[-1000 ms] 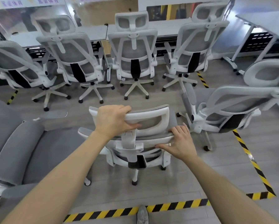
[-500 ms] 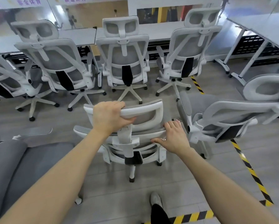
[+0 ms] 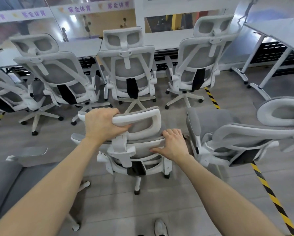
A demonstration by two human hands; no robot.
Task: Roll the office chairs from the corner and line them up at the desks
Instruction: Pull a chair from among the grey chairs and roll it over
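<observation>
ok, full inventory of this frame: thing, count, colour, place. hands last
Held chair: 1, white frame with grey mesh, centre, back toward the camera.
Chairs at the desks: 4 visible, white and grey, in a row ahead; the middle one is directly beyond the held chair.
Chair at right: 1, white and grey, beside the held chair.
Grey seat: 1, lower left, partly cut off.
Desks: long white run behind the row; another white desk at upper right.
Floor tape: yellow and black stripes, on the grey floor at right.
Shoe: 1, light, bottom edge.
Left hand: grips the held chair's headrest.
Right hand: holds the top edge of the backrest.
</observation>
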